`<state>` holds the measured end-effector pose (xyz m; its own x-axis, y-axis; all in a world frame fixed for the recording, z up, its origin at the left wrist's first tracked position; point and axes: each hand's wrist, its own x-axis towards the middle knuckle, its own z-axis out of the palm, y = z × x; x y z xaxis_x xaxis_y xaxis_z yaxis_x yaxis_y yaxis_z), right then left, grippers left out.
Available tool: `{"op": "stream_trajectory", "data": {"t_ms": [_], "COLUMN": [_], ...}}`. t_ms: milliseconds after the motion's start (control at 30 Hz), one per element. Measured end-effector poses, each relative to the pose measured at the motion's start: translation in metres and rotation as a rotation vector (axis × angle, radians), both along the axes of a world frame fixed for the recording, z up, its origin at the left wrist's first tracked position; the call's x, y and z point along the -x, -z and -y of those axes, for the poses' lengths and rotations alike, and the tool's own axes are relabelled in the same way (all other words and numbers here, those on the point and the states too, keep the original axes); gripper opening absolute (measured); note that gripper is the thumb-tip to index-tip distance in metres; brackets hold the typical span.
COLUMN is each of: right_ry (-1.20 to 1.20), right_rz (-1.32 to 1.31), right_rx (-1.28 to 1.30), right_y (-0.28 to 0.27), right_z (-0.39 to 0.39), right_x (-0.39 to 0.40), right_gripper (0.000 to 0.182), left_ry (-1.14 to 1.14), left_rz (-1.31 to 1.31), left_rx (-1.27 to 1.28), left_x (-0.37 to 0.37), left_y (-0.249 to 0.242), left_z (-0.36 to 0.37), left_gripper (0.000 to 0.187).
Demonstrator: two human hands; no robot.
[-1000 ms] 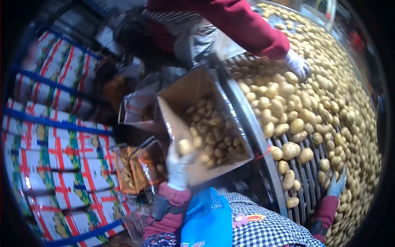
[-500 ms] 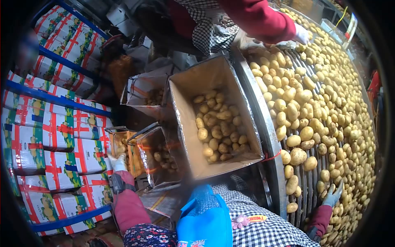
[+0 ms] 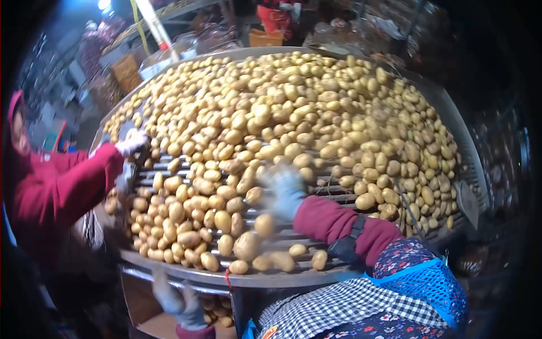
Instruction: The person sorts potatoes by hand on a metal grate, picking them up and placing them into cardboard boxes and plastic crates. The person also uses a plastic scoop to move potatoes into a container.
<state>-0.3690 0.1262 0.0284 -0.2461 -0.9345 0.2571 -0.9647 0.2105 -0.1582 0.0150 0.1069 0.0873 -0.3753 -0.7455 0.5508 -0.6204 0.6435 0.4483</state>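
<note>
Pale potatoes [image 3: 293,121] cover a slatted metal sorting table [image 3: 282,229]. My right hand [image 3: 285,189], in a light grey-blue glove, is over the slats among the potatoes; motion smears its fingers, so I cannot see whether it holds one. Two blurred potatoes [image 3: 247,246] lie near the table's front edge, below that hand. In a similar glove, my left hand [image 3: 183,305] is over the cardboard box [image 3: 141,299] under the front rim. Its fingers look spread, with nothing visible in them. More potatoes [image 3: 221,313] show inside the box, partly hidden by this hand.
A co-worker in a dark red top [image 3: 56,186] stands at the left, a white-gloved hand [image 3: 132,142] at the potatoes. A metal rim [image 3: 197,270] edges the table in front. On the right lies a flat metal blade [image 3: 467,204]. Crates and another person are farther back.
My view has swung from the boxes on the left to the table. My left hand has left the small orange crate and is now over the cardboard box. The right hand has moved across the potatoes.
</note>
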Motion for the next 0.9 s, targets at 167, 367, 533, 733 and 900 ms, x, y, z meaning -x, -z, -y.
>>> {"op": "stream_trajectory", "data": {"t_ms": [167, 367, 533, 733, 900], "right_ry": [-0.147, 0.195, 0.14, 0.209, 0.286], "right_rz": [0.322, 0.16, 0.153, 0.049, 0.098], "right_rx": [0.079, 0.114, 0.041, 0.009, -0.07], "right_y": [-0.036, -0.061, 0.0, -0.026, -0.028], "right_z": [0.012, 0.027, 0.072, 0.108, 0.121], "right_x": [0.036, 0.177, 0.24, 0.252, 0.213], "right_gripper": [0.06, 0.063, 0.063, 0.053, 0.052], "left_ry": [0.601, 0.767, 0.601, 0.463, 0.543], "left_rz": [0.193, 0.17, 0.253, 0.459, 0.446], "left_rx": [0.035, 0.139, 0.257, 0.072, 0.098], "left_x": [0.196, 0.363, 0.467, 0.497, 0.473], "left_y": [-0.027, -0.004, 0.022, 0.031, 0.032], "left_z": [0.063, 0.113, 0.171, 0.203, 0.226], "left_gripper": [0.067, 0.067, 0.055, 0.041, 0.03]}}
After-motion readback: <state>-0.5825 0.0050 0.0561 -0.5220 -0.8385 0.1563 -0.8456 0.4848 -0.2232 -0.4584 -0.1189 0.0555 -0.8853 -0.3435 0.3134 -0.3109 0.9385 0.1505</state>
